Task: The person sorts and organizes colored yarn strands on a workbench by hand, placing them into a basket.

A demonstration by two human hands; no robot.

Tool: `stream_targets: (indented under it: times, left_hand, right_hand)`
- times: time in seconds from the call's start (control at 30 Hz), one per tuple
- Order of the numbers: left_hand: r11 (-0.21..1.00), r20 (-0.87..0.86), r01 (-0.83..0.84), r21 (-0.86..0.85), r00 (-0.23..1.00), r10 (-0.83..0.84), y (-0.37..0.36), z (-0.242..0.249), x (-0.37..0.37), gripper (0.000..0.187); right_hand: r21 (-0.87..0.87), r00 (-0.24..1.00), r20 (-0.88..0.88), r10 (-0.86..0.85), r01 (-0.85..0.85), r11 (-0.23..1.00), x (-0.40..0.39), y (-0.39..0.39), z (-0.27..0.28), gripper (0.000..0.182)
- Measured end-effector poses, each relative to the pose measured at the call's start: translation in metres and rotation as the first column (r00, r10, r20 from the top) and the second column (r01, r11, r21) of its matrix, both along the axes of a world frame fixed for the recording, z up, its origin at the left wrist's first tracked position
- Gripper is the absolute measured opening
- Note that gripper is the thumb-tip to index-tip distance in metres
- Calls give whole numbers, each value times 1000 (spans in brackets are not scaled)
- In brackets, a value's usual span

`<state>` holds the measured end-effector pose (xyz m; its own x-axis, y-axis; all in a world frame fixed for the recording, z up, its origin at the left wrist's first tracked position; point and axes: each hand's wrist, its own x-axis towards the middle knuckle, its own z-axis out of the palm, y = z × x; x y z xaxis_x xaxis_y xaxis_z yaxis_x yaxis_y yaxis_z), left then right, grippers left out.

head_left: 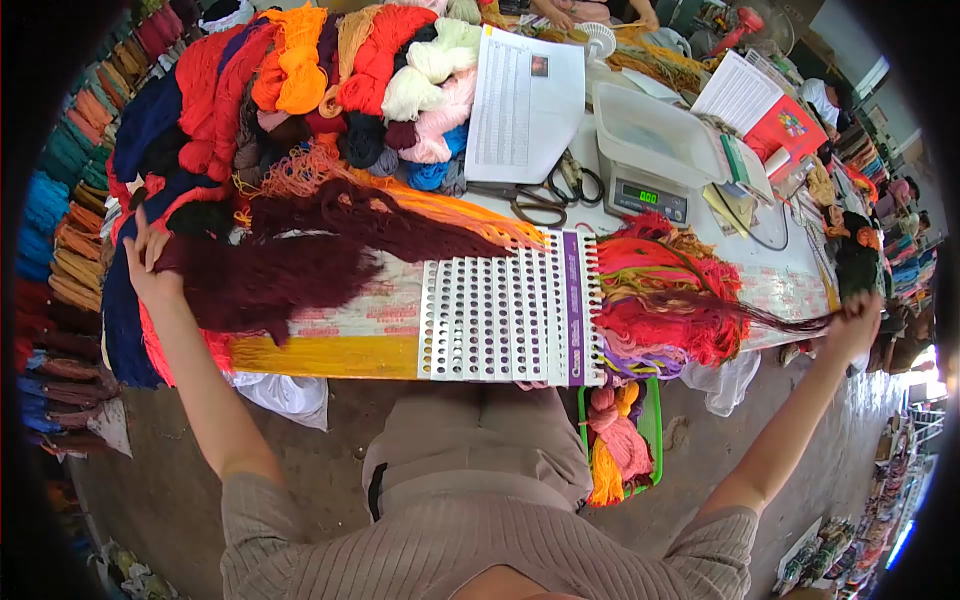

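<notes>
My left hand (150, 262) rests far out to the left on a thick bundle of dark maroon yarn (290, 268) lying across the table. My right hand (855, 318) is stretched far to the right, pinching the end of a thin maroon strand (770, 318) pulled taut from the yarn. The strand runs over a heap of cut yarn ends (665, 295) in red, pink, yellow and green. Between the hands lies a white perforated board (500, 310) with a purple strip along its right side.
Skeins of red, orange, cream, pink and navy yarn (330, 80) pile at the back. A printed sheet (525, 105), scissors (545, 200) and a digital scale (650, 160) stand behind the board. A green basket (650, 430) of yarn sits under the table edge.
</notes>
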<state>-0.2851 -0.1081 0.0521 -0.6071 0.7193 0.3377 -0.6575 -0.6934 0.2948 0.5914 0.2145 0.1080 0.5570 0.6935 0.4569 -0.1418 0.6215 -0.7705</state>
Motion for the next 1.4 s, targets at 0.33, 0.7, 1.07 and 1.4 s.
stream_targets:
  times: [0.33,0.7,1.07,1.4]
  left_hand:
    - [445,149,530,-722,747,-648,157,-84,313,27]
    - [152,178,470,-869,585,-791,198,-128,352,21]
    - [205,-139,61,-977,545,-827,231,-147,359,12]
    - [527,-669,-545,-652,88,-738,211,-179,323,47]
  right_hand:
    - [-609,170,688,706,-394,689,-328,-61,-168,30]
    - [-661,265,672,691,-206,722,-353,-61,-200,19]
    - [-784,127,491,862,-367,501,-351,-31,-217,26]
    - [-688,38,721,692,-84,721,-357,-51,-201,29]
